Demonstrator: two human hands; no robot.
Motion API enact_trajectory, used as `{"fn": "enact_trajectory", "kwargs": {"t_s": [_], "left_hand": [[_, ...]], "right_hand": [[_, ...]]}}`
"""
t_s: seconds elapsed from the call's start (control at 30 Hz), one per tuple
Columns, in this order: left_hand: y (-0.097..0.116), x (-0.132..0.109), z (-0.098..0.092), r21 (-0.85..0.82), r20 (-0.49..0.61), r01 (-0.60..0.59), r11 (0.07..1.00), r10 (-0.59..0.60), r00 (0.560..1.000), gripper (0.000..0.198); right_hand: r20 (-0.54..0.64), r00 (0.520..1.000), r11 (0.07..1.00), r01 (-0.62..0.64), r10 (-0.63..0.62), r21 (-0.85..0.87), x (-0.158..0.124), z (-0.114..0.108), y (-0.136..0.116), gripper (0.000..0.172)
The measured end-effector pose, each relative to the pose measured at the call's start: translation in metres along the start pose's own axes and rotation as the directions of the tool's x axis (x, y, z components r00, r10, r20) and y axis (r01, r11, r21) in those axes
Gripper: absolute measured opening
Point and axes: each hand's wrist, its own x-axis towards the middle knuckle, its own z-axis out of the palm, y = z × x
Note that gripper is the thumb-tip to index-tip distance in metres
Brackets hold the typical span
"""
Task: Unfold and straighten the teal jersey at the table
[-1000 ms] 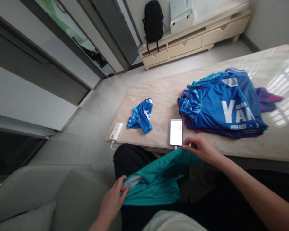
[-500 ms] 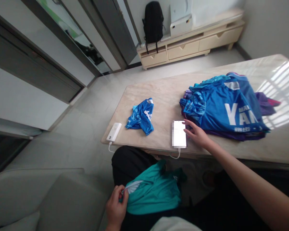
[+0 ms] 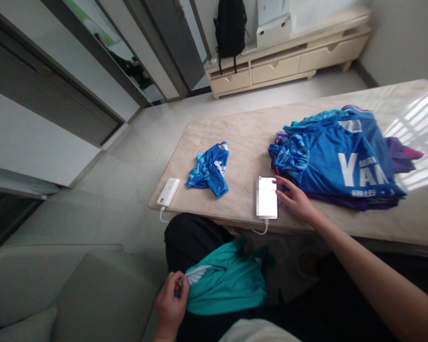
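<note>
Head view: my left hand [image 3: 171, 306] is closed in a pinch on the teal jersey [image 3: 228, 285], which lies on my lap below the tabletop's [image 3: 242, 137] front edge. My right hand [image 3: 294, 199] lies flat with fingers extended, gripping nothing and touching the phone [image 3: 267, 197] at that edge. Risk: a nudge could tip the phone off, with the hanging cable [image 3: 260, 232] pulling it.

**One head-worn view, tipped down over lap and table**

The single camera sits on the person's head and faces forward and steeply down. Nearest, at the bottom edge, the left hand [image 3: 171, 304] pinches a teal shirt [image 3: 228, 285] on the lap. Just beyond, the right hand [image 3: 294, 199] lies with fingers spread beside a phone [image 3: 267, 197] at the table [image 3: 242, 137]'s near edge. Farthest, along the top, a low sideboard [image 3: 288, 61] and a black backpack [image 3: 230, 28] stand by the far wall.
</note>
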Motion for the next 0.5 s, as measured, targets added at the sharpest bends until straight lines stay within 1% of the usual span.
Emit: {"fn": "enact_trajectory", "kwargs": {"t_s": [0.17, 0.3, 0.4, 0.5], "left_hand": [[0.0022, 0.0004, -0.0013, 0.006, 0.003, -0.017, 1.000, 0.017, 1.000, 0.012], [0.0030, 0.0017, -0.0012, 0.007, -0.006, -0.036, 0.999, 0.036, 0.999, 0.011], [0.0014, 0.0022, 0.0001, 0.005, -0.029, -0.061, 0.998, 0.061, 0.998, 0.011], [-0.0004, 0.0013, 0.0017, -0.001, -0.050, -0.067, 0.998, 0.067, 0.996, 0.010]], "right_hand": [[0.011, 1.000, 1.000, -0.026, 0.026, -0.006, 0.0013, -0.0008, -0.0025, 0.067], [0.006, 1.000, 1.000, -0.005, 0.005, -0.002, 0.0008, 0.0000, -0.0019, 0.065], [0.002, 1.000, 1.000, -0.004, 0.004, 0.019, 0.0003, 0.0012, -0.0002, 0.065], [-0.003, 1.000, 1.000, 0.004, -0.004, -0.004, 0.0010, 0.0010, 0.0028, 0.065]]}}
